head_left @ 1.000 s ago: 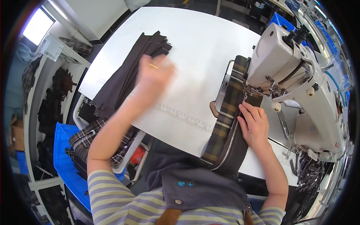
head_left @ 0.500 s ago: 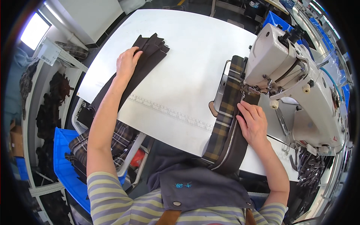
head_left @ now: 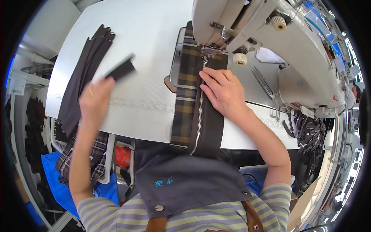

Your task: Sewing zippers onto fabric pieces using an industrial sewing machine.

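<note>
At the sewing machine (head_left: pixel 266 29), a silver metal zipper (head_left: pixel 199 116) on dark tape lies lengthwise between brown-yellow plaid fabric (head_left: pixel 182 112) and a plain dark fabric (head_left: pixel 212 127). Its far end reaches the presser foot (head_left: pixel 211 50). My right hand (head_left: pixel 225 92) rests over the zipper just below the foot, thumb and fingers drawn together on its edge. Over the left side of the table, my left hand (head_left: pixel 94 99) is blurred but closed on a dark fabric strip (head_left: pixel 121 70), whose free end points right. Beside it lies a stack of dark fabric strips (head_left: pixel 83 63).
Scissors (head_left: pixel 263 82) lie right of the needle area. The white table (head_left: pixel 143 123) has a printed ruler line. A blue bin (head_left: pixel 52 174) and plaid pieces (head_left: pixel 98 152) sit below its left edge; dark scraps (head_left: pixel 311 131) hang at the right.
My left hand has come off the stack toward me, now with a dark strip in it. My right hand stays on the zipper. The whole view has shifted toward the right.
</note>
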Demonstrator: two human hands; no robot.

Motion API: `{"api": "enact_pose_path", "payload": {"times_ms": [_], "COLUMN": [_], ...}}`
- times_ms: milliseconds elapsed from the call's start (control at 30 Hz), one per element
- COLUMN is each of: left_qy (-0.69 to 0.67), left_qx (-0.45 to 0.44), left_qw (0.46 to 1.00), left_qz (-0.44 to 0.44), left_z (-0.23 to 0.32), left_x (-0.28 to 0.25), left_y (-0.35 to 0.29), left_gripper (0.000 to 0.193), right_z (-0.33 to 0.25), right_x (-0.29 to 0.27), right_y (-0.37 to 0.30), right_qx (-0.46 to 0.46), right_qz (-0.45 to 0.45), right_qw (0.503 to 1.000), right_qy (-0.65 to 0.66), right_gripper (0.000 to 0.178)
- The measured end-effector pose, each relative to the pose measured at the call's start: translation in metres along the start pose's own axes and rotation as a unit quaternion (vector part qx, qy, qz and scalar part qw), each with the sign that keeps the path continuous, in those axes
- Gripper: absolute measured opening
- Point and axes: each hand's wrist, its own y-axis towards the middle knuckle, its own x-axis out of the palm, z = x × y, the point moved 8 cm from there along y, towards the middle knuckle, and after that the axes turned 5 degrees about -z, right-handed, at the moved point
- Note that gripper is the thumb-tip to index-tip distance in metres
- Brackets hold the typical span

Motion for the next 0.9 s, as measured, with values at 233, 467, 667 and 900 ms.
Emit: {"api": "enact_pose_path", "payload": {"times_ms": [233, 467, 667, 900], "left_qy": [-0.067, 0.029, -0.093, -0.236], "left_qx": [0.027, 0.257, 0.229, 0.124], "left_qw": [0.971, 0.887, 0.923, 0.958], "left_qz": [-0.226, -0.383, -0.296, -0.107], "left_z": [0.145, 0.118, 0.114, 0.131], "left_x": [-0.041, -0.013, 0.009, 0.003], "left_y": [-0.057, -0.046, -0.023, 0.061], "left_gripper": [0.040, 0.073, 0.058, 0.048], "right_z": [0.000, 0.000, -0.003, -0.001], "right_x": [0.001, 0.000, -0.002, -0.001], "right_y": [-0.001, -0.002, -0.003, -0.003], "right_qx": [-0.007, -0.010, -0.002, 0.010], "right_qz": [0.009, 0.020, 0.005, -0.005], "right_qw": [1.000, 1.000, 1.000, 1.000], "right_qy": [0.011, 0.010, 0.004, 0.003], "right_gripper": [0.029, 0.028, 0.029, 0.035]}}
